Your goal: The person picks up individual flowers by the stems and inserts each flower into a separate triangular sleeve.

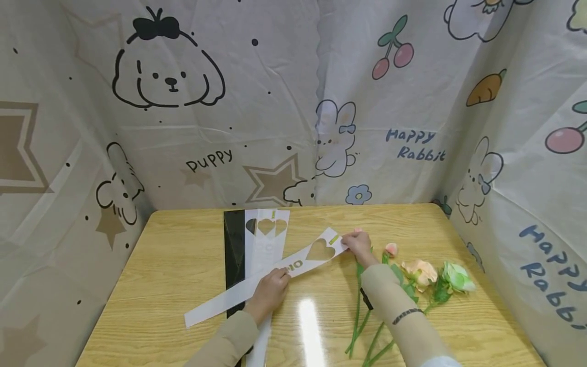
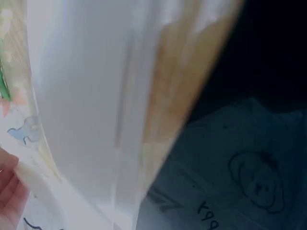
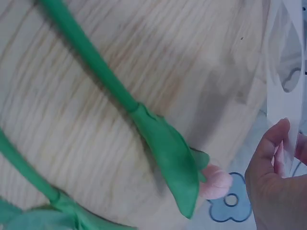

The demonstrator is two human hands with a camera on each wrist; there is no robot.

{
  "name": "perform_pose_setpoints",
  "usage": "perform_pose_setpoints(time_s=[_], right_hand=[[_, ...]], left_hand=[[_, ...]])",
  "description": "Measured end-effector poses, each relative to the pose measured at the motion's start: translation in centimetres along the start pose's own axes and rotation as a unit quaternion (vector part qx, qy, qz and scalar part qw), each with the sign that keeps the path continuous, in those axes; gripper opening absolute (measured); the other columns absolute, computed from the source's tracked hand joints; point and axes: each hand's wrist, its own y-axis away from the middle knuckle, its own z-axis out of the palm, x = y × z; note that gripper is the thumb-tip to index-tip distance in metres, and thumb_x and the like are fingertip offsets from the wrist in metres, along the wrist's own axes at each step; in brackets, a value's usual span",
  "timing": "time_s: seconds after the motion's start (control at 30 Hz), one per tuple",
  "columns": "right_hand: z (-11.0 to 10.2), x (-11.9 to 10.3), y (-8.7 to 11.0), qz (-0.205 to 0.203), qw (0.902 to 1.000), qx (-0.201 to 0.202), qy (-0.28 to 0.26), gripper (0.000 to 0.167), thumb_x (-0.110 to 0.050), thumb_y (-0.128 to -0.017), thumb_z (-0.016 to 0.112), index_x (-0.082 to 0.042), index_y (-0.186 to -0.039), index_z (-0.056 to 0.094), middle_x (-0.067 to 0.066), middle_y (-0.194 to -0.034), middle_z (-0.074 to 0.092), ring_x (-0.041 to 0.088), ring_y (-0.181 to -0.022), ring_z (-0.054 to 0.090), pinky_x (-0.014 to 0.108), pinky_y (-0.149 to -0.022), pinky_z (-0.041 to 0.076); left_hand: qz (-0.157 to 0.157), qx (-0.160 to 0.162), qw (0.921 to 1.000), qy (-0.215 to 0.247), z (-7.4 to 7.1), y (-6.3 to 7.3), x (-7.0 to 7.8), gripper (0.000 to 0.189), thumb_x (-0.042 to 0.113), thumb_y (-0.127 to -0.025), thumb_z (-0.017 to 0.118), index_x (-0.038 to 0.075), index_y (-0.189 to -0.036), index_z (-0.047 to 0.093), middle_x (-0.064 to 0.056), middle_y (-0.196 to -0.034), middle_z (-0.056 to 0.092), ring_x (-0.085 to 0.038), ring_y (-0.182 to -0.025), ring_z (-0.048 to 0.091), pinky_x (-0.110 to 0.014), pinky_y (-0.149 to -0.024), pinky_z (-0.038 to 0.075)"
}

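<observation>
A long white flower sleeve [image 1: 224, 300] with a clear heart window and gold print lies slantwise in both hands. My left hand [image 1: 268, 290] grips its lower edge near the middle. At the upper right end, my right hand [image 1: 359, 247] pinches a corner between thumb and fingers, as the right wrist view also shows. Beneath the held sleeve lie a black flower sleeve [image 1: 234, 239] and more white sleeves [image 1: 263, 250], overlapping each other. In the left wrist view, pale sleeve film [image 2: 81, 96] fills much of the picture, blurred.
Artificial flowers lie on the right of the wooden table [image 1: 174, 244], around and under the right forearm: a peach rose [image 1: 422, 272], a green rose [image 1: 457, 278] and a pink bud [image 1: 391, 248], all on green stems. A printed cloth [image 1: 270, 127] hangs around the table.
</observation>
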Motion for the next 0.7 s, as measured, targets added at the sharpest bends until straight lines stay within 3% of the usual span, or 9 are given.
perform_pose_setpoints(time_s=[0.23, 0.33, 0.4, 0.47, 0.53, 0.7], right_hand=[[-0.8, -1.1, 1.6, -0.055, 0.9966, 0.003, 0.062, 0.016, -0.001, -0.078, 0.058, 0.008, -0.087, 0.067, 0.020, -0.090, 0.066, 0.011, -0.059, 0.058, 0.034, -0.064, 0.055], [-1.0, -1.7, 2.6, -0.078, 0.9931, 0.021, 0.085, 0.014, -0.002, -0.077, 0.057, 0.005, -0.084, 0.067, 0.017, -0.082, 0.066, 0.013, -0.058, 0.058, 0.030, -0.057, 0.053], [-1.0, -2.2, 3.3, -0.097, 0.9900, 0.040, 0.094, 0.014, -0.002, -0.076, 0.057, 0.004, -0.083, 0.067, 0.015, -0.078, 0.065, 0.015, -0.059, 0.057, 0.025, -0.053, 0.050], [-0.9, -2.6, 4.0, -0.125, 0.9854, 0.058, 0.099, 0.013, -0.003, -0.076, 0.058, 0.004, -0.082, 0.067, 0.014, -0.076, 0.065, 0.017, -0.061, 0.057, 0.023, -0.052, 0.048], [-0.8, -2.9, 4.7, -0.155, 0.9801, 0.076, 0.098, 0.012, -0.003, -0.076, 0.059, 0.003, -0.081, 0.067, 0.013, -0.074, 0.064, 0.019, -0.063, 0.058, 0.023, -0.054, 0.048], [-0.5, -2.9, 6.2, -0.226, 0.9622, 0.114, 0.099, 0.009, -0.002, -0.077, 0.059, 0.003, -0.079, 0.066, 0.011, -0.072, 0.065, 0.020, -0.063, 0.061, 0.025, -0.054, 0.051]], left_hand=[[-0.021, -0.036, 0.9980, 0.047, -0.1, 0.1, 0.4, 0.006, -0.001, -0.076, 0.066, 0.004, -0.078, 0.067, -0.006, -0.080, 0.060, -0.018, -0.075, 0.059, -0.028, -0.064, 0.051], [-0.033, -0.064, 0.9950, 0.069, -0.1, -0.1, 0.5, 0.004, 0.003, -0.078, 0.066, 0.003, -0.082, 0.068, -0.006, -0.082, 0.062, -0.019, -0.078, 0.060, -0.028, -0.068, 0.052], [-0.058, -0.092, 0.9888, 0.102, -0.3, -0.6, 0.7, 0.007, 0.006, -0.080, 0.065, 0.003, -0.085, 0.068, -0.005, -0.084, 0.063, -0.018, -0.079, 0.061, -0.026, -0.069, 0.052], [-0.097, -0.114, 0.9767, 0.154, -0.5, -1.4, 1.0, 0.011, 0.008, -0.083, 0.063, 0.002, -0.089, 0.068, -0.006, -0.086, 0.065, -0.017, -0.079, 0.062, -0.024, -0.068, 0.052], [-0.140, -0.124, 0.9581, 0.217, -0.9, -2.6, 1.3, 0.014, 0.008, -0.086, 0.060, -0.001, -0.092, 0.067, -0.008, -0.085, 0.065, -0.017, -0.076, 0.063, -0.022, -0.065, 0.052], [-0.232, -0.109, 0.9029, 0.345, -2.0, -6.3, 2.3, 0.020, 0.010, -0.089, 0.057, -0.006, -0.098, 0.066, -0.012, -0.086, 0.067, -0.019, -0.077, 0.064, -0.022, -0.065, 0.053]])
